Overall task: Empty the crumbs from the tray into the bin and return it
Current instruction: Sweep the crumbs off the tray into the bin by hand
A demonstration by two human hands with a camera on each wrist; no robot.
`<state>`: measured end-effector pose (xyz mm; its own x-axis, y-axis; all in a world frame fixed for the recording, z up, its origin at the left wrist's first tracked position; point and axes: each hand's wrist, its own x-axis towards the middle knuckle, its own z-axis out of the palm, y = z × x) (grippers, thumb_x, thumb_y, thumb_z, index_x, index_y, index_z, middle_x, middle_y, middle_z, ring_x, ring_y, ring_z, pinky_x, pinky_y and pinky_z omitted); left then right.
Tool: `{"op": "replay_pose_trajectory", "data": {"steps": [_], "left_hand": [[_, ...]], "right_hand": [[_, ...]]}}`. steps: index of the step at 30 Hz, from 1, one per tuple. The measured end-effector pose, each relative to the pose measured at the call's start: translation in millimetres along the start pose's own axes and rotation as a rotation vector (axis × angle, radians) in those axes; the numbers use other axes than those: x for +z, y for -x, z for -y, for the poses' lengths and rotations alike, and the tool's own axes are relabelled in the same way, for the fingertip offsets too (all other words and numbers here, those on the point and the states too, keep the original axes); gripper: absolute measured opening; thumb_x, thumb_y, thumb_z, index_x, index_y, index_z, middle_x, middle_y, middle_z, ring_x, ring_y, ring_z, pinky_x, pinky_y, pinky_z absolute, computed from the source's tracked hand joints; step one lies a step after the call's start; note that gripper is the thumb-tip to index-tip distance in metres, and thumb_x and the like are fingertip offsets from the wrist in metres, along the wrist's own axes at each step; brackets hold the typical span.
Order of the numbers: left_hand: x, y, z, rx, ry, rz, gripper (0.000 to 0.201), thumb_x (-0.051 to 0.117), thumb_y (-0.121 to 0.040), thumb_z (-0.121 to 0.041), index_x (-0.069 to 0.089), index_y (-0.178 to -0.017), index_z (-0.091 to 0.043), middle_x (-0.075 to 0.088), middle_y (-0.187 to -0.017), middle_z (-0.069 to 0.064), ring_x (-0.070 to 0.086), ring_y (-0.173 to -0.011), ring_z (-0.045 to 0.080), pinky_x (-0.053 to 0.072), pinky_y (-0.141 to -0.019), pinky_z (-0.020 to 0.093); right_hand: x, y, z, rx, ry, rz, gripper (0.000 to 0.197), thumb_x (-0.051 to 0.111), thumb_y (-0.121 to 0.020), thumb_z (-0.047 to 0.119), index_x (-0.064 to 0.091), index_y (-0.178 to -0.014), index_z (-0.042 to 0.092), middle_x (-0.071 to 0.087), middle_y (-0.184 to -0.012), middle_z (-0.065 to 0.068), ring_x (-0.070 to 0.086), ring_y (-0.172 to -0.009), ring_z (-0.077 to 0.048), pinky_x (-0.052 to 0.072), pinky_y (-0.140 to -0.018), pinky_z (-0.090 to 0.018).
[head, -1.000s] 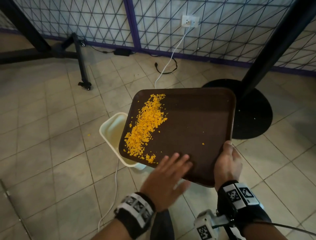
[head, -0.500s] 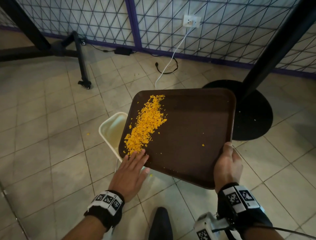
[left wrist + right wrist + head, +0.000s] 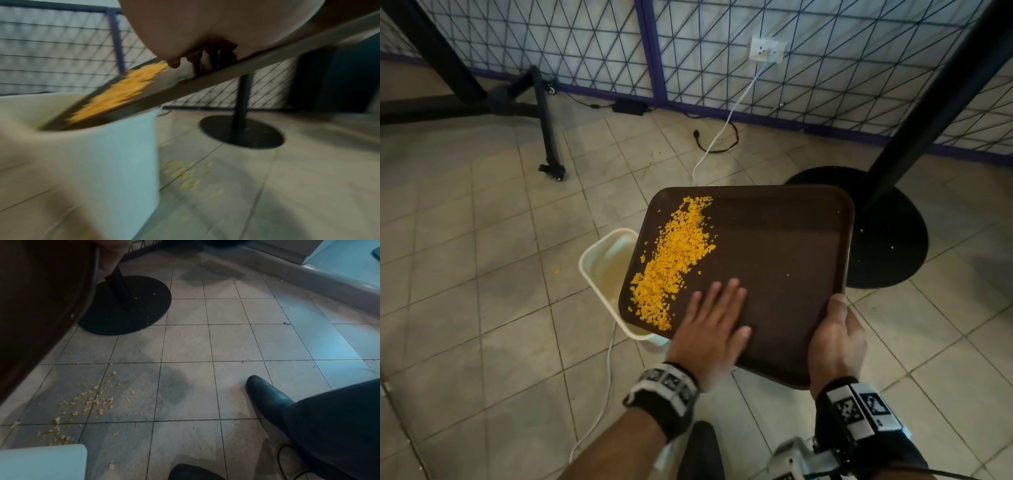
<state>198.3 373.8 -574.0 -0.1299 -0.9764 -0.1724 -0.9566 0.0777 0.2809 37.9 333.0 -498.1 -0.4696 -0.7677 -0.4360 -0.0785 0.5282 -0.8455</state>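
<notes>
A dark brown tray [image 3: 784,246] is tilted down to the left, its lower edge over a cream bin [image 3: 602,270] on the floor. A band of orange crumbs [image 3: 674,260] lies along the tray's lower left side. My right hand [image 3: 837,337] grips the tray's near right corner, thumb on top. My left hand [image 3: 714,320] lies flat on the tray's near part with straight fingers, just right of the crumbs. In the left wrist view the tray [image 3: 205,81] slopes into the bin [image 3: 102,162] with crumbs [image 3: 117,95] near its low edge.
Spilled crumbs [image 3: 88,400] lie on the tiled floor beside the bin [image 3: 41,462]. A black round table base [image 3: 883,233] with its post stands right of the tray. My dark shoes [image 3: 265,395] are close behind. A white cable [image 3: 602,394] runs along the floor past the bin.
My left hand went from the tray's near edge down to its lower left corner, then back onto the tray beside the crumbs. The tray and right hand stayed put.
</notes>
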Motion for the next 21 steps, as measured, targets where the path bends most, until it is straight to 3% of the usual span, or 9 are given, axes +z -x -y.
{"op": "replay_pose_trajectory", "data": {"steps": [2,5,10,14,21], "left_hand": [[3,13,32,-0.118,0.009,0.079,0.064,0.0,-0.099,-0.057,-0.013,-0.155,-0.027,-0.024,-0.16,-0.011,-0.023,-0.148,0.012,-0.003,-0.122,0.045],[-5,15,50,-0.195,0.007,0.079,0.065,0.0,-0.1,-0.058,-0.014,-0.154,-0.026,-0.027,-0.159,-0.009,-0.027,-0.146,0.01,-0.007,-0.122,0.042],[-32,-36,13,-0.023,-0.026,-0.047,0.064,0.003,-0.101,-0.057,-0.007,-0.157,-0.027,-0.019,-0.163,-0.007,-0.022,-0.148,0.012,-0.008,-0.122,0.041],[-35,-70,3,0.011,-0.048,-0.038,0.067,0.002,-0.099,-0.06,-0.007,-0.157,-0.028,-0.014,-0.164,-0.009,-0.014,-0.15,0.015,-0.001,-0.122,0.045],[-17,-35,67,-0.236,-0.08,0.036,0.071,-0.007,-0.095,-0.066,-0.012,-0.155,-0.027,-0.019,-0.163,-0.006,-0.022,-0.148,0.014,-0.005,-0.122,0.045]], "right_hand": [[0,1,-1,0.005,0.004,0.004,0.061,0.025,-0.085,0.069,0.058,-0.12,0.031,0.063,-0.117,-0.005,0.058,-0.106,-0.032,0.045,-0.097,-0.057],[1,2,0,-0.005,0.019,0.011,0.06,0.024,-0.088,0.066,0.057,-0.121,0.029,0.061,-0.115,-0.003,0.057,-0.107,-0.032,0.043,-0.098,-0.058],[3,3,1,-0.032,0.029,0.018,0.048,0.026,-0.096,0.057,0.058,-0.117,0.028,0.057,-0.105,-0.002,0.056,-0.099,-0.029,0.046,-0.093,-0.052],[1,0,0,-0.04,0.003,0.019,0.044,0.028,-0.098,0.053,0.06,-0.115,0.027,0.058,-0.104,-0.003,0.056,-0.095,-0.027,0.046,-0.087,-0.043],[-2,0,-2,-0.063,0.005,0.04,0.045,0.026,-0.098,0.054,0.06,-0.111,0.026,0.06,-0.105,-0.003,0.057,-0.099,-0.028,0.046,-0.094,-0.05]]}}
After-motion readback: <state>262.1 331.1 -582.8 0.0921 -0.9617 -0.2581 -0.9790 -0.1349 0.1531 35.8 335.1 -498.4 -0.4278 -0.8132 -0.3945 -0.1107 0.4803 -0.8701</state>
